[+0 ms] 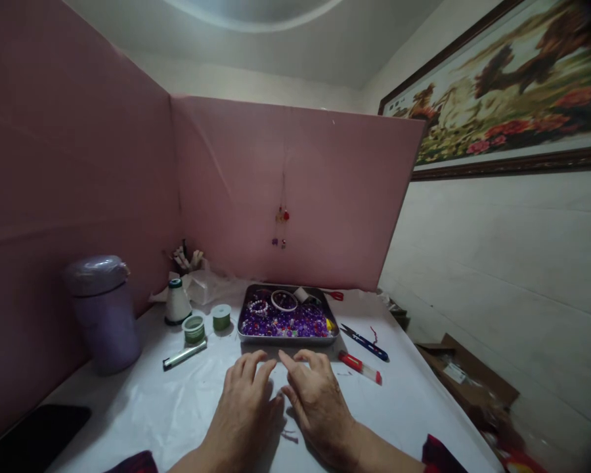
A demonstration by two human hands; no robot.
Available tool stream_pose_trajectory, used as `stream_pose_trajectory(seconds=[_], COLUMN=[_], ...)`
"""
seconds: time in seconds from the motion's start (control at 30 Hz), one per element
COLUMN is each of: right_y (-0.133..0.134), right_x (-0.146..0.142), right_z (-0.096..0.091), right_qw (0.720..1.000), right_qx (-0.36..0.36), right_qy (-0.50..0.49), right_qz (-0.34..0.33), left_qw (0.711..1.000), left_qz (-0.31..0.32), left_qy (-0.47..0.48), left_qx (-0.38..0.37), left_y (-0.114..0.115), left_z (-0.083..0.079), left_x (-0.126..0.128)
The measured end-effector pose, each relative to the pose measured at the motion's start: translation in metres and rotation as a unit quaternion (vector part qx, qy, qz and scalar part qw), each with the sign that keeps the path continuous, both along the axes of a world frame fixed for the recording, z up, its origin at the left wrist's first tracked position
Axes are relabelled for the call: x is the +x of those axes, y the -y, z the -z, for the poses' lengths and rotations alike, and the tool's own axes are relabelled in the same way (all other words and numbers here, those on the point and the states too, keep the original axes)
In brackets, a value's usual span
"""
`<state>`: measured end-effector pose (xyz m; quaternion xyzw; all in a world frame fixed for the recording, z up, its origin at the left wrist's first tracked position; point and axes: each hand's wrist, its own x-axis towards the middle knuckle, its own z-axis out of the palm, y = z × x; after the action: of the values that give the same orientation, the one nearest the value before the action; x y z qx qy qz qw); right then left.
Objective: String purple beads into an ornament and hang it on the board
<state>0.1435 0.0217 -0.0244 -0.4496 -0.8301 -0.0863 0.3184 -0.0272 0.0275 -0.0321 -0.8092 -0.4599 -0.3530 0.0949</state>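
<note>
My left hand (249, 401) rests low over the white tablecloth, fingers bent forward and apart, with nothing visible in it. Close beside it is my right hand (320, 397), its fingers likewise spread and thumb turned towards the left thumb. A short pinkish piece of cord (289, 435) lies on the cloth between the wrists. Just beyond the fingertips stands a metal tray (288, 341) of purple beads (295, 322). In the tray are a pale ring (284, 309) and a beaded bracelet (259, 315).
Right of the tray lie blue-handled thread snips (372, 345), a red-capped clear tube (359, 366) and red-handled scissors (335, 296). To the left are green thread spools (221, 322), a white thread cone (177, 303), a silvery stick (184, 355) and a purple tumbler (103, 322). Pink panels (226, 164) enclose the table.
</note>
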Motion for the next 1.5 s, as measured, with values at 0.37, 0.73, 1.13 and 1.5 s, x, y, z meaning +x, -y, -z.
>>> stream_pose_trajectory(seconds=[0.37, 0.73, 1.13, 1.5], right_y=[-0.002, -0.001, 0.002, 0.002], right_x=[0.000, 0.001, -0.003, 0.002], right_z=[0.008, 0.002, -0.002, -0.005], right_qw=[0.998, 1.000, 1.000, 0.995], right_qx=[0.051, 0.015, 0.016, 0.084], right_qy=[-0.021, 0.002, 0.005, -0.009], right_qz=[0.027, 0.007, -0.007, -0.044], left_qw=[1.000, 1.000, 0.995, 0.995], left_qz=[0.001, -0.002, -0.010, 0.011], left_qy=[0.010, -0.001, -0.023, 0.005], left_qx=[0.019, -0.001, -0.100, -0.100], left_y=[-0.003, -0.004, 0.005, 0.004], left_z=[0.004, 0.006, -0.010, -0.015], left_x=[-0.002, -0.002, 0.002, 0.000])
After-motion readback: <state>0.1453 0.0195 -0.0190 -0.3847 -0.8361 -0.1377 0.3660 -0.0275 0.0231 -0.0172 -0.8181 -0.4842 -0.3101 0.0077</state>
